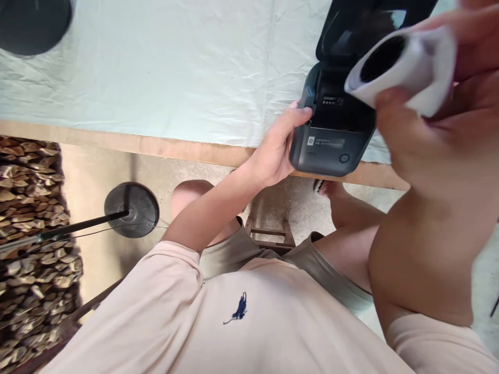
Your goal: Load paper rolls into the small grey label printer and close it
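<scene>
A dark grey plastic label printer (331, 135) with rounded corners is seen standing at the near edge of a wooden table (187, 148), toward its right end, on a pale wrinkled cloth (175, 67) that covers the tabletop. The printer's black hinged lid (351, 26) is raised, so that the open paper bay is exposed, and a round button is visible low on the front face.

The printer's left side is gripped by the left hand (275, 150): the thumb is laid along the upper left corner of the body and the fingers are curled together around the side, their tips hidden behind the casing.

A white paper roll with a black hollow core (405, 62) is held by the right hand (436, 119), very close to the camera and raised above the printer's open bay. The roll is pinched between the thumb, pressed on its near side, and the fingers closed over its far side; a loose end of paper is seen hanging beside the thumb. Whether the roll touches the printer cannot be told, since the hand is blurred and covers that part.

Below the table edge, a beige T-shirt with a small navy emblem (241, 311) and olive shorts are seen on the person. A black round stand base (131, 209) with a dark pole rests on the concrete floor under the table's left part, beside a stack of split firewood (31, 239). A second dark round base (35, 23) is seen at the far left corner of the cloth.
</scene>
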`<state>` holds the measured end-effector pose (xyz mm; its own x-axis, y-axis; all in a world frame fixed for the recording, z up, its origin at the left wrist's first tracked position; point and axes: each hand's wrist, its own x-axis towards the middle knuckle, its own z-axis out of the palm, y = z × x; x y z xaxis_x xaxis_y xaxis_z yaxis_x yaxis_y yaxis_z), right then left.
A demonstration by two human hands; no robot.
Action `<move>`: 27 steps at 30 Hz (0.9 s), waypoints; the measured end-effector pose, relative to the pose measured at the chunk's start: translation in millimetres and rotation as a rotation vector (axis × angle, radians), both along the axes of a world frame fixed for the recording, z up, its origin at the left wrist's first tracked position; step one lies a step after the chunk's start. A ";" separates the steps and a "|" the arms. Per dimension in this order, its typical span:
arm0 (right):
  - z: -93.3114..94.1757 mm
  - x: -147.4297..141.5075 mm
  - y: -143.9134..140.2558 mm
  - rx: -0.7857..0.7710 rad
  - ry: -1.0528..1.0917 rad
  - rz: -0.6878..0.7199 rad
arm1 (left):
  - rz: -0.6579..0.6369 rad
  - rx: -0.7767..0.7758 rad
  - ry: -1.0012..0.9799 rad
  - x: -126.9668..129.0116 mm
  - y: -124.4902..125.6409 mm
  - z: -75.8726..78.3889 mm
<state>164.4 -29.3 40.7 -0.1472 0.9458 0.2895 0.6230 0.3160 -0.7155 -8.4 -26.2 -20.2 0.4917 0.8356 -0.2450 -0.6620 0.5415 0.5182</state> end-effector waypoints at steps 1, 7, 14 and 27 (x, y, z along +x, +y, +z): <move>1.5 -3.2 -2.5 0.048 -0.063 -0.012 | 0.008 0.003 0.010 0.7 -0.4 -0.3; -0.6 -6.7 -2.2 0.144 -0.321 0.043 | 0.015 0.076 0.091 3.7 -5.0 4.5; -18.0 -0.7 2.7 0.256 -0.307 0.086 | -0.001 0.074 0.066 2.3 -4.4 7.9; -15.8 -1.6 -4.6 0.256 -0.004 0.017 | 0.004 0.095 0.137 -0.4 -5.2 6.0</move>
<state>162.9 -33.9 24.9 -0.1639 0.8393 0.5184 0.6188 0.4967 -0.6086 -8.8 -31.4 -14.2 0.4561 0.8600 -0.2289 -0.5837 0.4833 0.6525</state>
